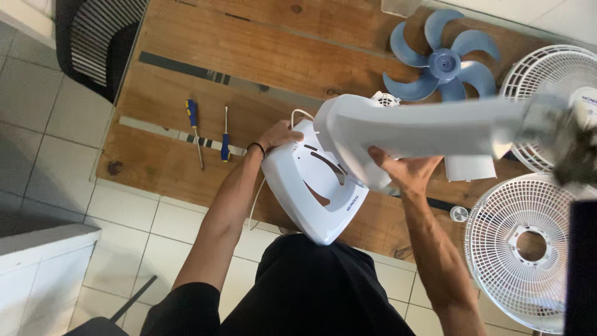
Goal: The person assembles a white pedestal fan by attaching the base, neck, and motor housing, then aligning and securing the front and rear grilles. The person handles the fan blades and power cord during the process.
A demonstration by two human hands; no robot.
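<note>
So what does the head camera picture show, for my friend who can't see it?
Two hands, left and right, hold a white fan base and stand above a wooden table. Nearby lie blue fan blades, two screwdrivers and white grilles.

The table [186, 56] fills the upper middle of the frame. Two screwdrivers [208, 134] lie side by side on its left part. At centre, the fan base [311, 186] tilts over the table's near edge, the left hand [280, 134] on its upper left rim. The fan stand [423, 127] runs from the base toward the right, the right hand [401, 169] beneath it. The fan blade [443, 59] lies upper right; two grilles [528, 242] sit at the right edge, one above the other.
</note>
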